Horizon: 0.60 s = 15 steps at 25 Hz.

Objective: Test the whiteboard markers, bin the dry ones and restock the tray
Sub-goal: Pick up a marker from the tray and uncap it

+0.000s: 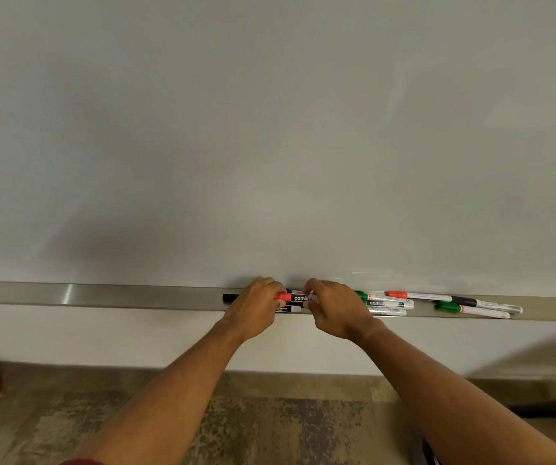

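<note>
Forearms: both are reaching up from the bottom of the view over a mottled floor (pixel 269 427) toward the whiteboard (pixel 269 129)
Left hand (pixel 253 310): fingers are curling over the cap end of a red-capped marker (pixel 295 297), so it is gripping that marker
Right hand (pixel 335 308): fingers are curling onto the barrel end of the same marker, pinching it beside the printed label
Marker bunch: the red-capped one is lying along the marker tray (pixel 102 295), touching a black marker (pixel 233 298) whose end is sticking out left of the left hand; a blue cap (pixel 289 290) is just peeking behind
Other markers: a green-capped pair (pixel 383 303) is lying just right of the right hand, with a red-capped one (pixel 417 296) and a green-capped one (pixel 471 309) farther right, all in the tray
Handling, as I judge it: these are light, stiff plastic tubes with smooth barrels that are likely rolling easily
Where to hold: cap in one hand, mid-barrel in the other, pulling straight apart
Risk: neighbours are lying close enough to be nudged off the tray
</note>
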{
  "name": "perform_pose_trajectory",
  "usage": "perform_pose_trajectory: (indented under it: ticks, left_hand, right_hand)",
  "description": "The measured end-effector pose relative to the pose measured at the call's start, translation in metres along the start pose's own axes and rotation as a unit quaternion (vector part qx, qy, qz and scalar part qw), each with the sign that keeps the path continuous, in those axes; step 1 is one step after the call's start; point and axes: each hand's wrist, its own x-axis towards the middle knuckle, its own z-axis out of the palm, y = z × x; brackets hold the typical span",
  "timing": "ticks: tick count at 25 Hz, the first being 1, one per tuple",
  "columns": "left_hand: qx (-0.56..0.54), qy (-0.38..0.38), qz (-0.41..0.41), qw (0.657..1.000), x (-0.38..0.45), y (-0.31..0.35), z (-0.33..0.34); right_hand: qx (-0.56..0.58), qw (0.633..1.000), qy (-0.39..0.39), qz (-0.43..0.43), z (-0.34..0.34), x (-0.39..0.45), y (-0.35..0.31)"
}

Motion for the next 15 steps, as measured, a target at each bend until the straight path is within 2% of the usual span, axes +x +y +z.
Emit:
perform_pose_trajectory:
  ticks: [5, 8, 11, 15]
  left_hand:
    - [0.014, -0.013, 0.033, 0.999, -0.011, 0.013, -0.027]
    - [0.005, -0.017, 0.018, 1.0, -0.016, 0.017, -0.042]
    - [-0.002, -0.022, 0.013, 1.0, -0.02, 0.024, -0.054]
    - [0.011, 0.012, -0.024, 1.0, -0.042, -0.013, -0.082]
  right_hand:
    - [-0.023, 0.999, 0.01, -0.042, -0.016, -0.006, -0.021]
    - [-0.038, 0.997, 0.039, -0.049, -0.025, -0.009, -0.031]
    - [-0.051, 0.997, 0.037, -0.055, -0.032, -0.01, -0.042]
    - [-0.075, 0.993, 0.074, 0.044, -0.054, -0.028, -0.006]
